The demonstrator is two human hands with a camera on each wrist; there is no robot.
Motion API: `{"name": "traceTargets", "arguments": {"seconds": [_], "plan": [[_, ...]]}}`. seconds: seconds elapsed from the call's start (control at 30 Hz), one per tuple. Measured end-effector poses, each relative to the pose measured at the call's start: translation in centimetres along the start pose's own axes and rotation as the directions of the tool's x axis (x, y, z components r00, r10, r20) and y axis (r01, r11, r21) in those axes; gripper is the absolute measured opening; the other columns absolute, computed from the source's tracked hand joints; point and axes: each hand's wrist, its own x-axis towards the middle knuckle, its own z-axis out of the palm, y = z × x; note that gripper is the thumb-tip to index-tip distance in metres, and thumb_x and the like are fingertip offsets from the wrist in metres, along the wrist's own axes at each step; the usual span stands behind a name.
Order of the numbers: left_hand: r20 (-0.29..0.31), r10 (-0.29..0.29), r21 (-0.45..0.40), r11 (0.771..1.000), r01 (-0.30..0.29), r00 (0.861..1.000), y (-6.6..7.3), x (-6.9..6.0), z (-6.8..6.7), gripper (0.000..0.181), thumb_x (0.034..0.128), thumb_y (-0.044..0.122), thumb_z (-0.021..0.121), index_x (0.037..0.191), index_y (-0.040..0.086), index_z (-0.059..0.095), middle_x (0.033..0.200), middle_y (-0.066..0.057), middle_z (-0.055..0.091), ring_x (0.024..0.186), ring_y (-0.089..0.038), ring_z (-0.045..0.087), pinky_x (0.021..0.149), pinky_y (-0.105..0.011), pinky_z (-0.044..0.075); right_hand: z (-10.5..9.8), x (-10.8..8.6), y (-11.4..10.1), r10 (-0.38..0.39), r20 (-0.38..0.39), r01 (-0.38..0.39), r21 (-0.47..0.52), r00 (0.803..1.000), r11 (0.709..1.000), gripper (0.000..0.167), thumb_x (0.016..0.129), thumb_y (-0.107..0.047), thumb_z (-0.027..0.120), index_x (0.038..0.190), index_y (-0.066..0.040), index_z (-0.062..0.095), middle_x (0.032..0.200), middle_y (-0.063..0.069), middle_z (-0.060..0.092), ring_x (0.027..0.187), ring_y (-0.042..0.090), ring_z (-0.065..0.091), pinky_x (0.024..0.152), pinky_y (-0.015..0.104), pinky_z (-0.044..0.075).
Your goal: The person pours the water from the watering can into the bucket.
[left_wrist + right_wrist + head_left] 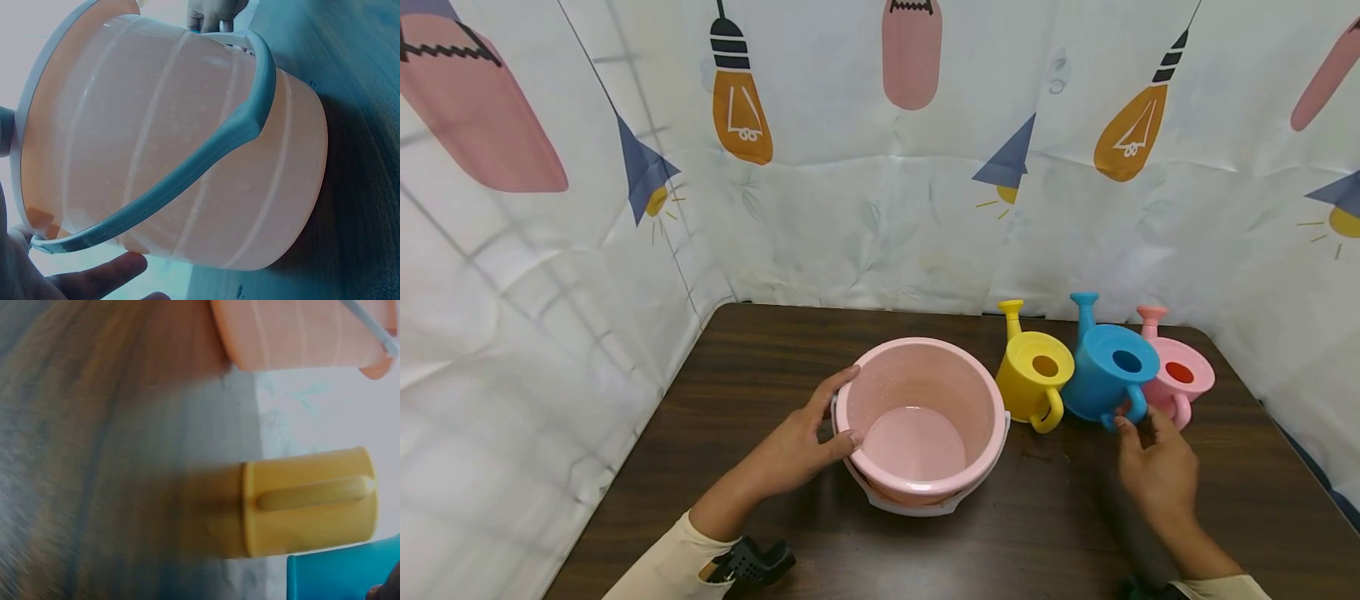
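We see the left hand [801, 446] holding the rim of a pink bucket [917, 383], with the thumb and first finger spread along the rim's left side. The bucket stands upright near the middle of a dark brown wooden table [730, 375], and its pale handle [181, 175] hangs down along the outside. On the other side, we see the right hand [1159, 471] pinching the loop handle [1137, 406] of a blue watering can [1108, 371], which stands to the right of the bucket. A yellow watering can [1022, 379] is between the bucket and the blue one, and a pink watering can [1176, 354] is on the blue one's right side. All three are close together, with their spouts toward the back. Behind the table we see a white cloth [850, 233] with light bulbs and lamps on it. We also see cream sleeves [673, 562] on both arms.
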Motion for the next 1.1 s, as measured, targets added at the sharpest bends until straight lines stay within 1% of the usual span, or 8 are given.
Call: {"name": "traceTargets", "arguments": {"seconds": [0.17,0.33,0.47,0.6,0.7,0.83,0.97,1.1], "plan": [[0.001,0.005,0.01,1.0,-0.005,1.0,0.0,0.0,0.0,0.078,0.0974,0.046,0.063,0.16,0.045,0.017,0.156,-0.017,0.041,0.131,-0.034,0.051,0.1,-0.062,0.041,-1.7,0.7,-0.8,-0.003,-0.02,0.003,-0.026,1.0,1.0,0.025,0.097,-0.015,0.07,0.116,0.002,0.07,0.105,0.025,0.072,0.073,-0.008,0.051,0.06,0.011,0.036],[0.002,0.008,0.021,1.0,-0.008,1.0,-0.1,0.0,0.0,0.078,0.0973,0.047,0.063,0.161,0.043,0.018,0.155,-0.018,0.042,0.129,-0.034,0.052,0.099,-0.062,0.042,-3.6,1.5,-1.6,0.002,-0.005,-0.002,-0.067,1.0,0.998,0.032,0.098,-0.017,0.069,0.123,0.003,0.067,0.105,0.027,0.071,0.066,-0.006,0.042,0.054,0.025,0.036],[-0.001,0.006,0.02,1.0,-0.006,1.0,-0.1,0.1,0.1,0.078,0.0972,0.047,0.063,0.16,0.044,0.018,0.154,-0.017,0.044,0.128,-0.033,0.053,0.099,-0.061,0.042,-5.2,2.2,-2.2,0.011,0.012,-0.01,-0.065,1.0,0.998,0.034,0.1,-0.017,0.066,0.128,0.003,0.065,0.113,0.027,0.07,0.067,-0.015,0.042,0.052,0.022,0.037],[-0.003,0.008,0.021,1.0,-0.008,1.0,0.0,0.1,0.0,0.078,0.0971,0.047,0.064,0.16,0.044,0.018,0.154,-0.017,0.044,0.128,-0.033,0.053,0.099,-0.06,0.042,-6.5,2.7,-2.8,0.024,0.029,-0.022,-0.073,0.999,0.997,0.038,0.102,-0.019,0.064,0.134,0.0,0.064,0.121,0.024,0.069,0.092,0.013,0.069,0.059,0.02,0.037],[-0.004,0.011,0.018,1.0,-0.011,1.0,0.0,0.1,0.0,0.078,0.0972,0.046,0.064,0.161,0.044,0.018,0.154,-0.017,0.044,0.128,-0.033,0.053,0.099,-0.06,0.042,-7.2,3.1,-3.3,0.034,0.023,-0.032,-0.084,0.999,0.996,0.041,0.103,-0.021,0.063,0.14,-0.003,0.061,0.124,0.023,0.068,0.112,0.035,0.066,0.065,0.018,0.035],[-0.006,0.009,0.014,1.0,-0.009,1.0,-0.1,0.0,0.0,0.078,0.0974,0.046,0.064,0.161,0.044,0.018,0.154,-0.017,0.044,0.129,-0.032,0.053,0.099,-0.06,0.042,-8.0,3.4,-4.1,0.05,0.01,-0.049,-0.094,0.999,0.994,0.045,0.103,-0.021,0.062,0.146,-0.007,0.058,0.128,0.022,0.067,0.117,0.032,0.064,0.075,0.017,0.041],[-0.003,0.003,0.005,1.0,-0.003,1.0,-0.1,0.0,0.1,0.079,0.0975,0.047,0.063,0.161,0.044,0.017,0.154,-0.017,0.043,0.129,-0.033,0.052,0.099,-0.061,0.042,-8.7,3.5,-4.8,0.03,0.019,-0.027,-0.122,0.999,0.992,0.046,0.106,-0.021,0.057,0.149,-0.005,0.053,0.13,0.025,0.065,0.119,0.047,0.061,0.079,0.018,0.041],[-0.002,-0.007,0.001,1.0,0.007,1.0,0.0,0.0,0.0,0.079,0.0972,0.048,0.063,0.161,0.045,0.016,0.155,-0.017,0.042,0.129,-0.033,0.052,0.099,-0.062,0.042,-9.2,3.5,-5.2,-0.013,0.031,0.017,-0.125,0.999,0.992,0.045,0.107,-0.022,0.054,0.148,-0.003,0.052,0.128,0.025,0.066,0.123,0.019,0.062,0.078,0.005,0.034]]}}
